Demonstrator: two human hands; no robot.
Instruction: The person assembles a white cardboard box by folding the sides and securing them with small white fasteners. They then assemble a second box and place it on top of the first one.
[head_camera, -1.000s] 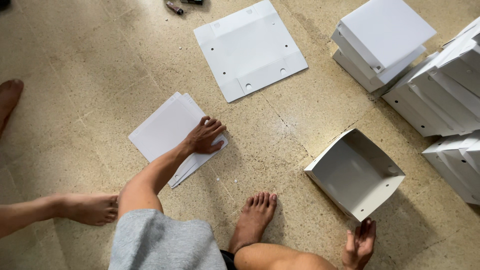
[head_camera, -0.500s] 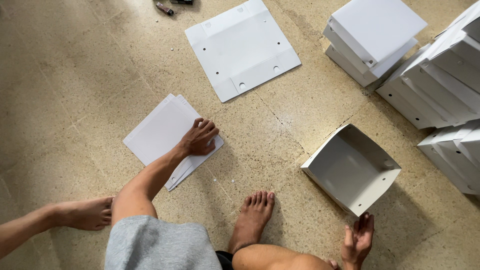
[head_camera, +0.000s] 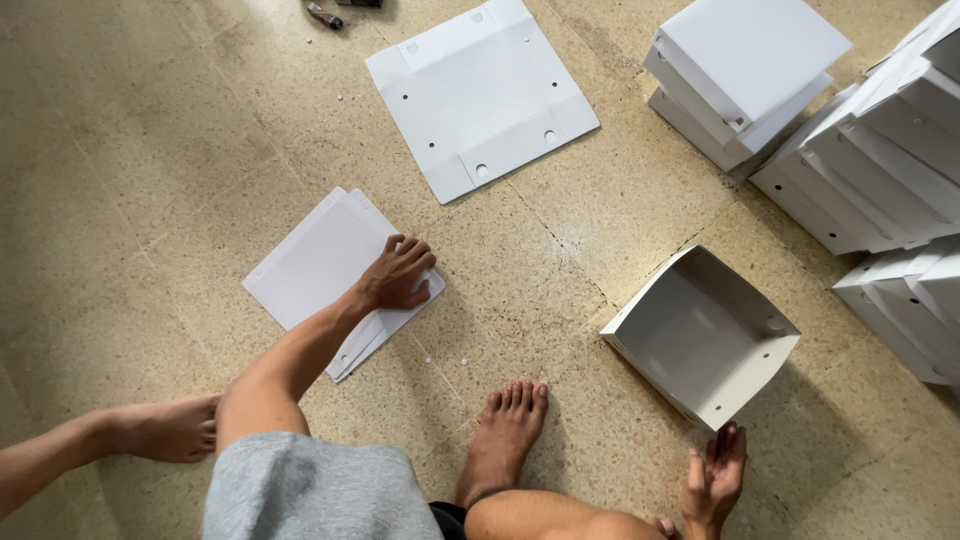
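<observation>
Looking down from the head camera, the left hand (head_camera: 397, 274) rests palm-down on the right-hand edge of a small stack of flat white sheets (head_camera: 318, 262) lying on the speckled stone floor (head_camera: 130, 140), its fingers curled and close together, the tips pressing on the top sheet. The stack lies flat with its long axis running diagonally, from lower right near the hand up toward the upper left. The right hand (head_camera: 716, 481) hovers low at the bottom edge, palm open, fingers loosely spread and pointing up, holding nothing, just below a folded white box (head_camera: 700, 335) that lies tipped with its open side upward. A flat unfolded white panel (head_camera: 480, 95) lies farther up the floor, and piles of finished white boxes (head_camera: 850, 130) fill the upper right. Compared with half a second ago, the left hand sits on the same edge of the stack and the right hand remains open by the box; nothing on the floor has shifted.
</observation>
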